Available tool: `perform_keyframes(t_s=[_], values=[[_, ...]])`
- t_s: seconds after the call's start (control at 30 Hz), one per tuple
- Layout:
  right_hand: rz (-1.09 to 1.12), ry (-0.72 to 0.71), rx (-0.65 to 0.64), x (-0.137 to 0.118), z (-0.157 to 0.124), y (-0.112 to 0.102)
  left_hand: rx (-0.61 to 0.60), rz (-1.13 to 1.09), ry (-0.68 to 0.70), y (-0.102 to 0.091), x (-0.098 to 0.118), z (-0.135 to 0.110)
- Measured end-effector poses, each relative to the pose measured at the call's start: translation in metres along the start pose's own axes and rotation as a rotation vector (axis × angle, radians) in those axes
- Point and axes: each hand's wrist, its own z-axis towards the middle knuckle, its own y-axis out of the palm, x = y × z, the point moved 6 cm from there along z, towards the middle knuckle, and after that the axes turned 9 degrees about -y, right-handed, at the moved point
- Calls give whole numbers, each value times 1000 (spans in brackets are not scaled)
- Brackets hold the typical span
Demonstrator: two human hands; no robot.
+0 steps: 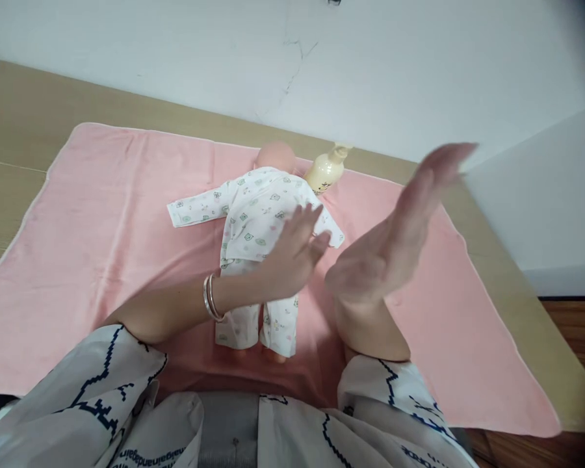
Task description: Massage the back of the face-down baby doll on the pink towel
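Observation:
A baby doll (275,157) lies on a pink blanket, dressed in a white printed top (260,208) and matching trousers (238,328). Its head points away from me and the face does not show. My left hand (295,253), with two bracelets at the wrist, is over the doll's body with its fingers spread and nothing in it. I cannot tell whether it touches the clothes. To the right of the doll, my right hand (387,244) is raised above the blanket, fingers stretched out and blurred by motion, holding nothing.
The pink blanket (127,182) covers much of a wooden table (24,104). A cream-coloured pump bottle (325,170) lies tilted beside the doll's head. Behind the table stands a white wall (185,52) with a crack in it. Reddish-brown wooden flooring (572,331) shows at the right.

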Motion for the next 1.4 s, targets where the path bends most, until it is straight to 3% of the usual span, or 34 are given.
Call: perform_keyframes(t_s=[0.07, 0.2, 0.3, 0.4, 0.5, 0.6, 0.73, 0.83, 0.9, 0.97, 1.1, 1.23, 1.33, 1.4], values=[[-112, -57, 7, 7, 8, 15, 143, 110, 57, -27, -10, 25], [-40, 146, -364, 45, -7, 83, 469, 323, 71, -77, -52, 72], [23, 281, -497, 72, -26, 119, 472, 378, 27, -86, -86, 92], [71, 257, -578, 90, -34, 138, 495, 395, 32, -85, -101, 94], [102, 249, -624, 107, -36, 142, 521, 408, 50, -83, -102, 92], [14, 339, -609, 117, -38, 139, 530, 424, 85, -82, -101, 91], [-232, 480, -554, 99, -42, 131, 550, 421, 96, -84, -103, 91], [-188, 338, -612, 73, -38, 138, 554, 426, 111, -84, -106, 89], [-63, 240, -677, 70, -36, 144, 557, 427, 125, -83, -106, 89], [30, 221, -701, 83, -35, 145, 566, 425, 133, -82, -105, 87], [-36, 376, -624, 112, -36, 137, 569, 408, 142, -82, -101, 84], [-228, 401, -618, 85, -39, 134, 592, 381, 128, -85, -101, 82], [-209, 291, -667, 59, -38, 138, 584, 402, 139, -85, -101, 83], [-140, 264, -687, 60, -36, 141, 582, 426, 139, -84, -101, 84]])
